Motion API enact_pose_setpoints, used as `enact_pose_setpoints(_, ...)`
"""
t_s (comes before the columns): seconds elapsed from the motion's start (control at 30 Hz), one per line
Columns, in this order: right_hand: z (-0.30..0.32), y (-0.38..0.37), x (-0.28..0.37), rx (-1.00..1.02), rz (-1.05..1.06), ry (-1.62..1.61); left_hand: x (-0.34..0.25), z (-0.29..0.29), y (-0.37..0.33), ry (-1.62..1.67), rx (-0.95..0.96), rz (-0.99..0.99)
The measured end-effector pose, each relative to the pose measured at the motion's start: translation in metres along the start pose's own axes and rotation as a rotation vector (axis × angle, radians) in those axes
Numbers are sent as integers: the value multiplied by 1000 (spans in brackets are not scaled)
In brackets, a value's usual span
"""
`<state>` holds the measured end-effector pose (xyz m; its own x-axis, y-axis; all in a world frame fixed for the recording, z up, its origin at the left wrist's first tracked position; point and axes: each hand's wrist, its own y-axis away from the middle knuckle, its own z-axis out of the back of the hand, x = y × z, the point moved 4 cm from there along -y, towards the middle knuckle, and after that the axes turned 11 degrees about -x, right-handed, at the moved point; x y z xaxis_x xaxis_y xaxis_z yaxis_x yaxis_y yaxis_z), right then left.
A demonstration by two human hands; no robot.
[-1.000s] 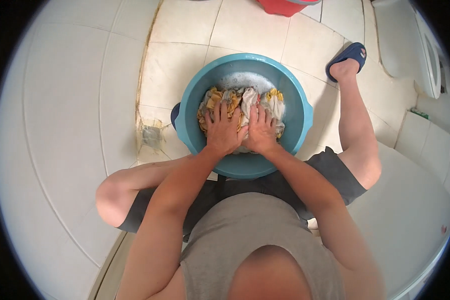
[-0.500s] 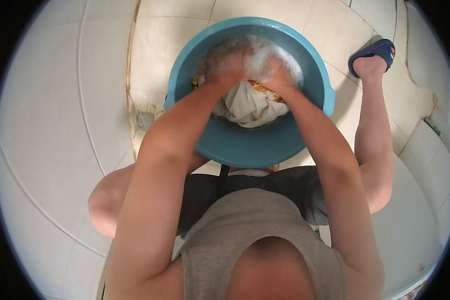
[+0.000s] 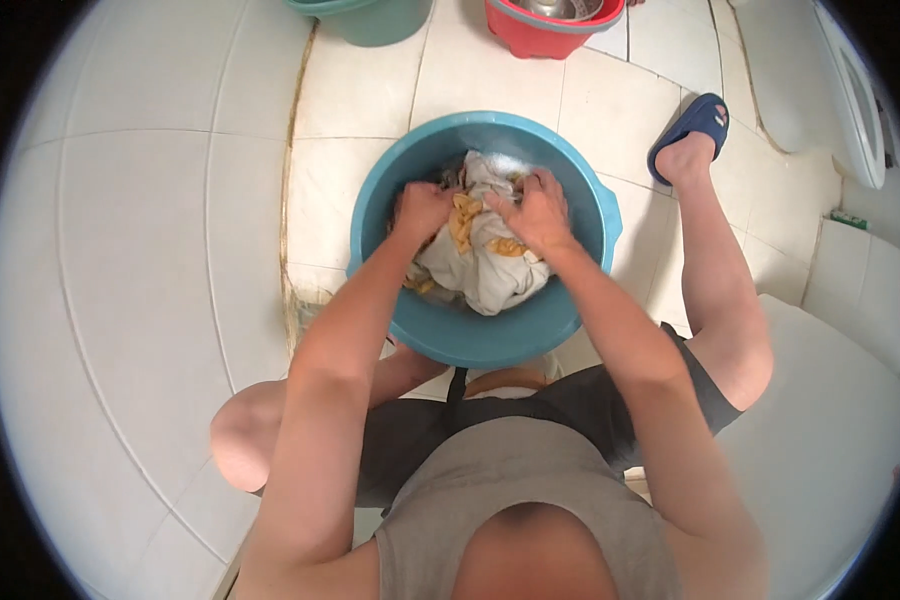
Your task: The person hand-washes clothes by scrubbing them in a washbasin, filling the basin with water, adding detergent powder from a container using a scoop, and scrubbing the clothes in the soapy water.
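A blue plastic basin (image 3: 587,290) stands on the floor between my legs. Bunched inside it is wet white cloth with yellow-brown patterned parts (image 3: 490,275); what kind of garment it is does not show. My left hand (image 3: 426,210) is closed on the cloth's left side, its fingertips hidden in the folds. On the right, my right hand (image 3: 538,214) grips the bundle, the thumb toward the middle and the fingers bent over the far side. A little white foam (image 3: 511,163) shows beyond the cloth, near the basin's far wall.
At the far edge stand a green tub (image 3: 375,25) and a red basin (image 3: 535,38) with a metal strainer-like bowl inside. Pale wall panels (image 3: 160,230) rise on the left. My foot in a navy slipper (image 3: 692,135) rests on tiles to the right.
Both hands have come up out of the foamy water, bringing more cloth into sight. Less foam shows. The view has shifted, so the green tub and red basin now appear at the far edge.
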<state>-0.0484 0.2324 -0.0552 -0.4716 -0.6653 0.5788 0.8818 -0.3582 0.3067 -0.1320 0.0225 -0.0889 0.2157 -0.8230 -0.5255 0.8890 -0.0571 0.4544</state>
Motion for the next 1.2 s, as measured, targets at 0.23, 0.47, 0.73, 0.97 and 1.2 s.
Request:
enact_pose_setpoints(0.23, -17, -5, 0, 374, -334, -315, 5, -9, 101, 92, -6, -203)
enact_pose_setpoints(0.47, -20, 78, 35, 450, 231, 49, 26, 32, 125, 262, -300, -14)
enact_pose_setpoints(0.73, -6, 164, 22, 183, 472, 185, 17, -12, 184, -164, -168, -327)
enact_pose_setpoints(0.97, -52, 148, -6, -119, 594, 225, 28, -40, 173, -300, -276, -415)
enact_pose_setpoints(1.2, -79, 86, -14, 165, 506, 225, 38, -46, 99, -260, -45, -324)
